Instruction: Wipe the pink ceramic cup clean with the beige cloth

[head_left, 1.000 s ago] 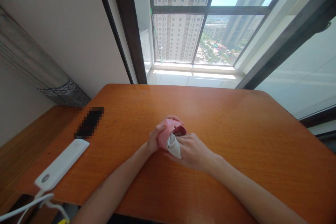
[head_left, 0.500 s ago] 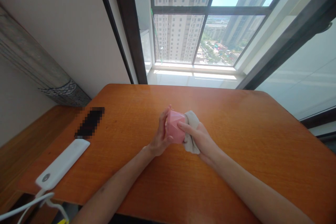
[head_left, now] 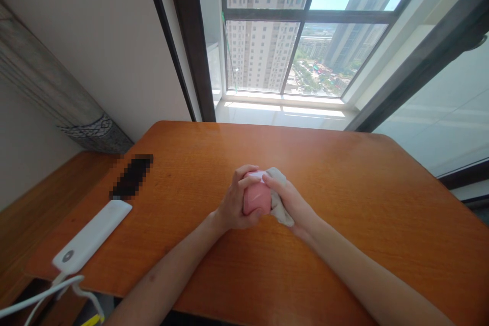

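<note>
A small pink cup-like object (head_left: 256,198) is held over the middle of the orange wooden table (head_left: 344,188). My left hand (head_left: 235,204) wraps its fingers round the pink object from the left. My right hand (head_left: 292,201) presses a whitish cloth (head_left: 278,204) against the object's right side and top, fingers closed on the cloth. The object's opening is hidden.
A white power bank (head_left: 91,237) with a white cable (head_left: 42,295) lies near the table's left front edge. A dark blurred flat item (head_left: 132,177) lies behind it. A large window (head_left: 290,46) stands beyond the table's far edge, and a wall on the left.
The pink object was turned from opening-up with the cloth inside to its outside facing me. My right hand moved the cloth to its outer right side and top; my left hand re-gripped it.
</note>
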Demonstrator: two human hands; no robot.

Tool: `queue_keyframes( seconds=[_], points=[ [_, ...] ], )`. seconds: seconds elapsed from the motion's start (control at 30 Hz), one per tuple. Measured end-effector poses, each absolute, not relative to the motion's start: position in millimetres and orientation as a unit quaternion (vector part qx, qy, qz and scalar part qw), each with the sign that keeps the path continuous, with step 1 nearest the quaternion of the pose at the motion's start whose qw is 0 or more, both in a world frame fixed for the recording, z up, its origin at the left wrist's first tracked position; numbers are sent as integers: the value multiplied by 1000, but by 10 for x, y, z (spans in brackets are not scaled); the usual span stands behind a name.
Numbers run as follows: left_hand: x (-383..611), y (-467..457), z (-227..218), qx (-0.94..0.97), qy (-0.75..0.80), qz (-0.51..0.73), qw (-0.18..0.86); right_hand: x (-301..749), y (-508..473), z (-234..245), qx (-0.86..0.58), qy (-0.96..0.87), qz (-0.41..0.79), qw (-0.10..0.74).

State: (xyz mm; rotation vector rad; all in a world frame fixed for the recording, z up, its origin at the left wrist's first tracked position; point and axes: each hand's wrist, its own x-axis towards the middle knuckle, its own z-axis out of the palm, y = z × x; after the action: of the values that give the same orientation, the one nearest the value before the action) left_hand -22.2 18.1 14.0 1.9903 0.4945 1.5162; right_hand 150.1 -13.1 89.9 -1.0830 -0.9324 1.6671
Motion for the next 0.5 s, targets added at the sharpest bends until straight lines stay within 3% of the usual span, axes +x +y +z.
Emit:
queue_keyframes(
  seconds=[0.13,0.27,0.4,0.5],
  points=[
    [-187,136,181,677,201,593,387,1496,-186,889,-469,-486,596,435],
    [-162,135,233,559,209,563,572,1491,-249,818,-461,-642,481,380],
    [-170,181,276,446,153,461,752,1475,-281,701,-393,-808,263,352],
    [-205,211,299,413,136,388,813,1475,-293,644,-317,-894,94,301]
  ],
)
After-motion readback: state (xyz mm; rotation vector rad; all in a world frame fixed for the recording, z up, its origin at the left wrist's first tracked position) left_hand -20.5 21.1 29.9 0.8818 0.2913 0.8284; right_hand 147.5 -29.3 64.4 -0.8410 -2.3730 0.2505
